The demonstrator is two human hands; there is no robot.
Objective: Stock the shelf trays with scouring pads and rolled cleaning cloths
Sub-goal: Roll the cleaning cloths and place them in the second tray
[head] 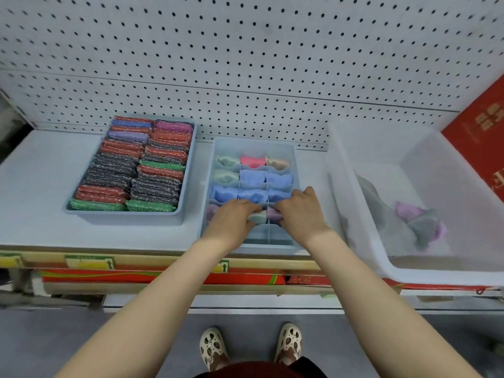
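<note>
White perforated backboard (245, 50) behind a pale shelf (35, 173). On the shelf, right of the divided tray (296, 165): large translucent bin (409, 268) with loose grey and lilac cloths (420, 222) heaped inside. Left of the divided tray, just apart from it: blue open tray (122, 216) packed with scouring pads (136, 165) in two columns, red, dark grey, green, purple, each standing on edge, long axes running left to right.

Divided tray itself: pale blue, gridded three cells across. Rolled cloths (252, 196) stuffed one per cell, ends up; far row mint, pink, peach, next rows mostly blue. Nearest row of cells showing bare dividers.

Both forearms stretched forward over the shelf edge, converging on the fourth row. Left hand (231, 222) palm down, fingers curled around a pale green roll (257, 216) in the middle cell. Right hand (300, 211) palm down, fingers bent onto a lilac roll (274, 214) in the cell just right of it. Another lilac roll (212, 211) at the left of that row, partly hidden by the left hand.
</note>
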